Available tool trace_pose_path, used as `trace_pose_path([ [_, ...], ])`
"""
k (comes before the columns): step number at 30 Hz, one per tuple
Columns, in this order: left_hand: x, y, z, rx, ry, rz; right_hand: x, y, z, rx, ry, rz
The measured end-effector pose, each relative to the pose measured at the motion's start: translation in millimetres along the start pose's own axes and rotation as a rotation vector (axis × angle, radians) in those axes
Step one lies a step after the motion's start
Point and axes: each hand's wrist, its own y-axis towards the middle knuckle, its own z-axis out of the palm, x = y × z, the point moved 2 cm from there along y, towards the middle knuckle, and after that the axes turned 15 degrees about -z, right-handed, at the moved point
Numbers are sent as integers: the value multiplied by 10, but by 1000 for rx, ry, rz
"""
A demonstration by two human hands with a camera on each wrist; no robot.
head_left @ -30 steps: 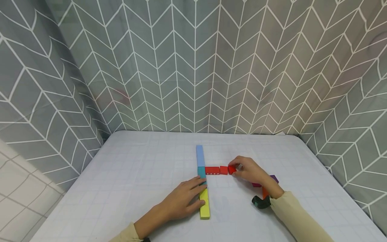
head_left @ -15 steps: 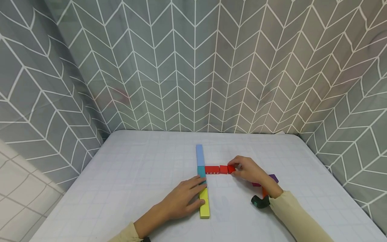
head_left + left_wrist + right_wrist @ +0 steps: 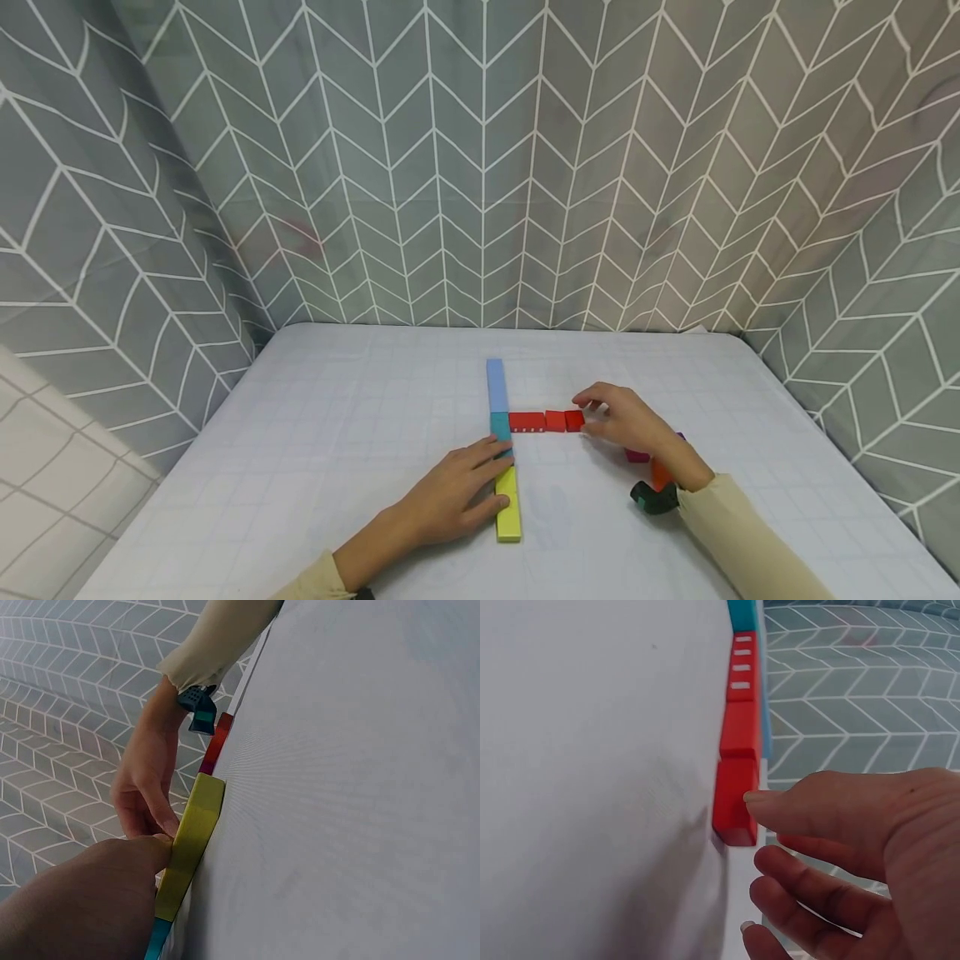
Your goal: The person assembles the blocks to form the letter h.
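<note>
A column of blocks lies on the white table: a light blue block at the far end, teal blocks in the middle and a yellow block nearest me. My left hand rests on the column, fingers spread across the lower teal part and the thumb on the yellow block. From the teal part a row of red blocks runs right: one with white marks, a plain one and the end block. Beside that end block is my right hand, fingers loosely bent and parted, holding nothing.
Under and beside the right forearm lie a magenta block and an orange block, partly hidden by the arm. A dark green curved piece shows at the right cuff. A patterned curtain stands behind the table.
The right hand has let go of the end red block and drawn slightly right, its fingers parting. That block now lies in line against the row. The left hand stays put.
</note>
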Motion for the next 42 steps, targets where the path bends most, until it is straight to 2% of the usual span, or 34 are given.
trace_pose_path([
  [7,5,1,4,-7,5,8,10,-116,-163,-50,-15,54],
  [14,-8,-4,11,-4,-6,10,-10,-255,-265,-114,-71,65],
  [22,0,-21,12,-3,7,-3,-73,-373,-294,-121,-86,90],
  [36,23,13,17,-3,-8,14,-102,-511,-416,-134,-119,116],
  [42,12,5,13,5,-8,9,-165,-637,-469,-139,-131,101],
])
